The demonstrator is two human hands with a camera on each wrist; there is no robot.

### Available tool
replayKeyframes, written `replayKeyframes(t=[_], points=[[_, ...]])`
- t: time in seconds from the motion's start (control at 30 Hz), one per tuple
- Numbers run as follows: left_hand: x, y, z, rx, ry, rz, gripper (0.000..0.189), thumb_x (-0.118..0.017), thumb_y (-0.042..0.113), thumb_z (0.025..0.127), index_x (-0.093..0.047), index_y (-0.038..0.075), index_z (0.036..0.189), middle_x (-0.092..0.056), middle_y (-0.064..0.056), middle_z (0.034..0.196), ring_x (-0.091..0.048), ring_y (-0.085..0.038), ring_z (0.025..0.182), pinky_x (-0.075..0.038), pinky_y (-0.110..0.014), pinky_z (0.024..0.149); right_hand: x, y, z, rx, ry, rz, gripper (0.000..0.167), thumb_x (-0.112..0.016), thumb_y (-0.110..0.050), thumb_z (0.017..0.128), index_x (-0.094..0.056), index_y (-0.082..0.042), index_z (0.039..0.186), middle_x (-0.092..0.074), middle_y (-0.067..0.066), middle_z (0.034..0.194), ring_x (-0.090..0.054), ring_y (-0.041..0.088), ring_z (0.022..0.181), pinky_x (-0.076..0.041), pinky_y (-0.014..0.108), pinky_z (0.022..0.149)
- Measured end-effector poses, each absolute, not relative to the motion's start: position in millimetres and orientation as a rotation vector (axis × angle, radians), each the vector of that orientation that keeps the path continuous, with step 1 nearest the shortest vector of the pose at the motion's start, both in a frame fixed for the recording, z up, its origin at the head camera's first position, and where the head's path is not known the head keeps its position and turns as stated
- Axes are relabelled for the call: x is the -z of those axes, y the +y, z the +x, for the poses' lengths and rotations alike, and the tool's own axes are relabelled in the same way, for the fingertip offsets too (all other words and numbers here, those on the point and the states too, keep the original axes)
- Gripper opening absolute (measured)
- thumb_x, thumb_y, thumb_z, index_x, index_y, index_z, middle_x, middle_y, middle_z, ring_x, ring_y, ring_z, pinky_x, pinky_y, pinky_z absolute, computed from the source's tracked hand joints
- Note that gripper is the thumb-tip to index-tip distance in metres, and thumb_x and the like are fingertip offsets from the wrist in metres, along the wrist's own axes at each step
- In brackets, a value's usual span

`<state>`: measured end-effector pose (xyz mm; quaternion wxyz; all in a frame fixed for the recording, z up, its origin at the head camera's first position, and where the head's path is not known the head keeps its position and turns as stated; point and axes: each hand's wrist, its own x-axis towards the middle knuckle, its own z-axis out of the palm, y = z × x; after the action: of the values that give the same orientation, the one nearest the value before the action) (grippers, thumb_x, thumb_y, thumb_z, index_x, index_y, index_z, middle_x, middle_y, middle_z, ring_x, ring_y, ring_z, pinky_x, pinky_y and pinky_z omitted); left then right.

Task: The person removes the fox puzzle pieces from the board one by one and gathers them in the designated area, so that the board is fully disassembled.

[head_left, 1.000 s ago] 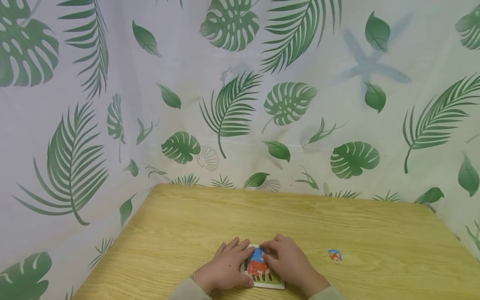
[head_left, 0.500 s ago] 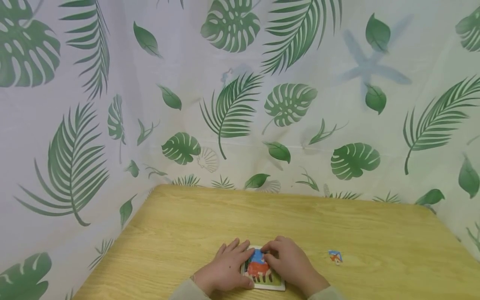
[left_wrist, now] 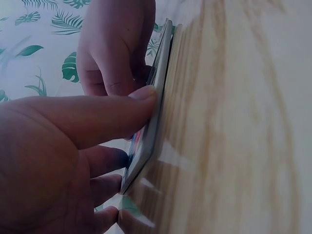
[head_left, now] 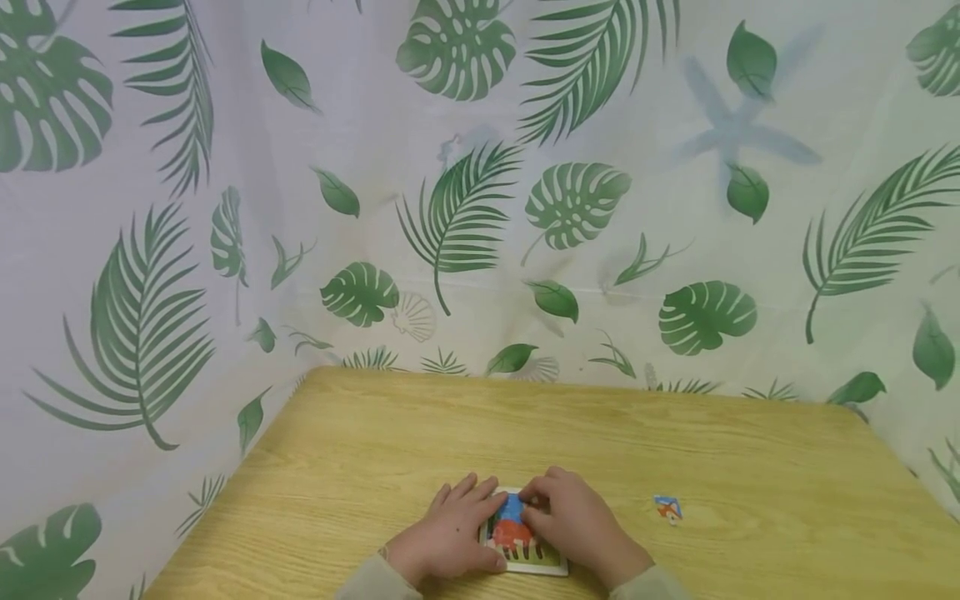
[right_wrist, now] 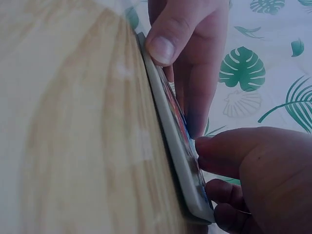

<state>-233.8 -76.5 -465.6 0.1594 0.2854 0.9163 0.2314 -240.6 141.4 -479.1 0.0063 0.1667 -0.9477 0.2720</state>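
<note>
A small jigsaw puzzle (head_left: 512, 533) in a white-rimmed tray lies flat on the table, its picture showing a red-orange animal body with dark legs under blue. My left hand (head_left: 455, 533) rests over its left side, fingers spread. In the left wrist view the left thumb (left_wrist: 122, 114) presses on the tray's rim (left_wrist: 158, 105). My right hand (head_left: 573, 521) bends over the upper right part of the picture, thumb and index finger close together on a puzzle piece that they mostly hide. In the right wrist view the right fingertips (right_wrist: 207, 148) touch the puzzle's face.
A loose puzzle piece (head_left: 667, 509) with an orange and white animal face on blue lies on the wood-grain table (head_left: 420, 425), right of my right hand. White curtains (head_left: 480, 333) with green leaf prints hang behind the table and along its left side.
Both hands stay at the puzzle, with only a very slight shift of the right fingers. The head view has tilted a little. The loose piece lies where it was.
</note>
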Motion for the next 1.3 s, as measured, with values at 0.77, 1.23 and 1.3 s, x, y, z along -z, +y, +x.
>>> replayKeyframes(t=[0.77,1.23,1.3], points=[[466,-77,-234,-0.671,2.610,0.827,0.084,-0.077,0.048,0.085,-0.043,0.020,0.156,-0.029,-0.003,0.164,-0.016,-0.034,0.152,-0.012,-0.065,0.117,487,138,-244,-1.212,-2.870,0.395,0.012,-0.076,-0.015,0.090,-0.066,-0.017,0.097,-0.059,-0.007,0.087,-0.053,0.014,0.078,-0.047,0.036,0.071],[468,-78,-236,-0.682,2.612,0.823,0.083,-0.079,0.048,0.084,-0.044,0.022,0.155,-0.031,-0.002,0.164,-0.017,-0.034,0.152,-0.013,-0.064,0.117,491,141,-240,-1.362,-2.837,0.333,0.006,-0.071,-0.019,0.095,-0.065,-0.019,0.093,-0.061,-0.007,0.082,-0.055,0.014,0.074,-0.046,0.031,0.068],[469,-78,-237,-0.690,2.609,0.835,0.083,-0.078,0.048,0.085,-0.044,0.022,0.155,-0.030,-0.003,0.164,-0.017,-0.035,0.152,-0.013,-0.066,0.116,490,142,-239,-1.358,-2.824,0.328,0.006,-0.070,-0.017,0.095,-0.065,-0.020,0.092,-0.061,-0.007,0.082,-0.055,0.014,0.075,-0.047,0.031,0.069]])
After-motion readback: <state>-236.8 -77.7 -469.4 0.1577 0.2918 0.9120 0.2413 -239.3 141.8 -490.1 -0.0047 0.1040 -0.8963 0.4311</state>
